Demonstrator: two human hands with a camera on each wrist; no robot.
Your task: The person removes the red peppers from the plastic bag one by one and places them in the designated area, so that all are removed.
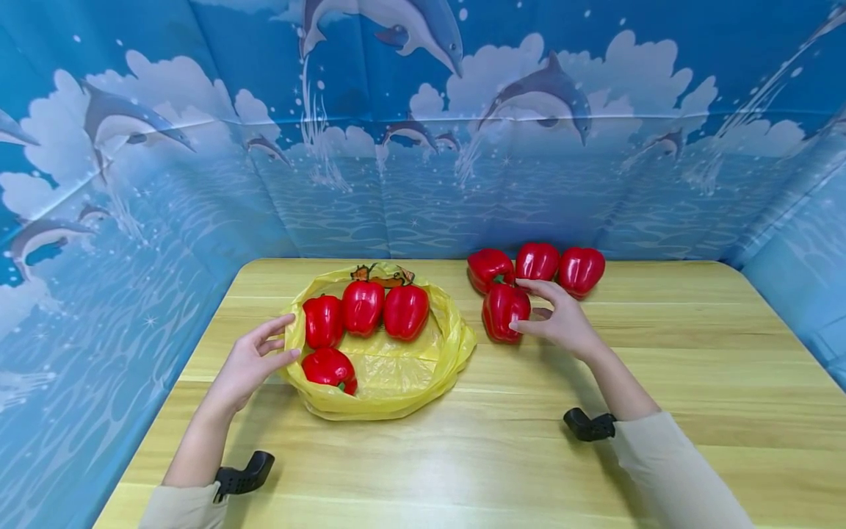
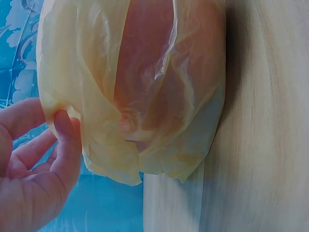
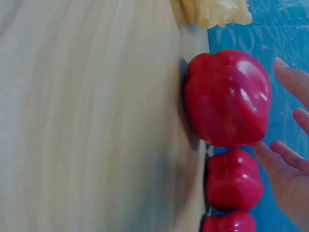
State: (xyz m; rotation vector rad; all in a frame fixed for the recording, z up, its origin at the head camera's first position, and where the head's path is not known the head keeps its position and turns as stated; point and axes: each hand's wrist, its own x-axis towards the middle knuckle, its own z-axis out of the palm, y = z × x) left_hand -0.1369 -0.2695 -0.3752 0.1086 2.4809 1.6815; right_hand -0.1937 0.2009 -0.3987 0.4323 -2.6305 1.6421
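A yellow plastic bag (image 1: 390, 408) lies spread on the table, its mouth rolled wide. Inside it are several red bell peppers (image 1: 362, 308). At the bag's left rim, my left hand (image 1: 251, 360) holds the thin plastic between thumb and fingers; the left wrist view shows the hand (image 2: 41, 159) at the bag's edge. My right hand (image 1: 558, 316) reaches over a front red bell pepper (image 1: 504, 314) right of the bag, thumb and fingers spread. In the right wrist view a gap shows between most fingers and the pepper (image 3: 229, 96); the thumb appears near its lower edge.
Behind the front pepper, three more red bell peppers (image 1: 581, 270) stand close together at the table's back edge. Orange and black print (image 1: 390, 279) shows at the bag's far side. A blue dolphin-patterned curtain (image 1: 423, 198) rises behind the wooden table (image 1: 463, 470).
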